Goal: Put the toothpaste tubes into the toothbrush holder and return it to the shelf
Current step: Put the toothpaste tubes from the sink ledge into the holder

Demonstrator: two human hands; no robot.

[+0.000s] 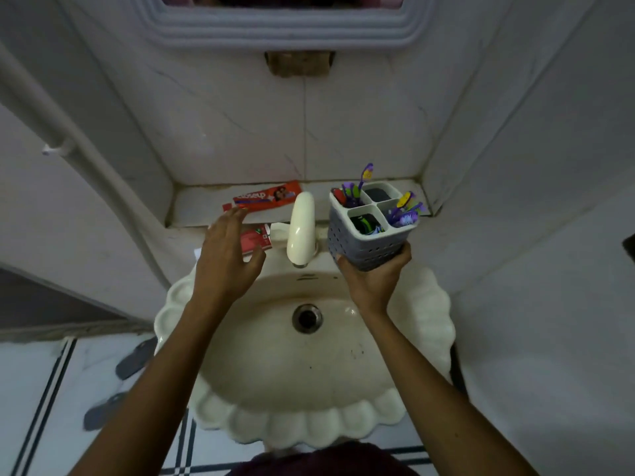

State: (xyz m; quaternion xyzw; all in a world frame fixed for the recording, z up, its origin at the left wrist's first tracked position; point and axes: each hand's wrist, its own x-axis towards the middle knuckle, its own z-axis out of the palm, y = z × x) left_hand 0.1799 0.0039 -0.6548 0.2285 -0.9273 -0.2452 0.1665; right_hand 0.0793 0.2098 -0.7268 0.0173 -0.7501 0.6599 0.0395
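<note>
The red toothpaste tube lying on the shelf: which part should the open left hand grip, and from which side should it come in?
Probably the near, cap end of the red toothpaste tube, pinched across its flat width from above and the front. It lies flat along the shelf with that end overhanging the edge, right by the left hand. The tap crowds its far end, and the right hand is busy holding the toothbrush holder.

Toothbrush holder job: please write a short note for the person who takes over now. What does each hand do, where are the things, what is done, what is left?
Right hand: grips the toothbrush holder from below, above the sink.
Left hand: open, empty, reaching toward the tubes.
One toothpaste tube lies on the shelf; a second toothpaste tube lies lower, beside the tap, partly hidden by the left hand.
Done: holder taken off the shelf. It holds toothbrushes; one compartment looks empty.
Left: put both tubes in, return holder to shelf.
</note>
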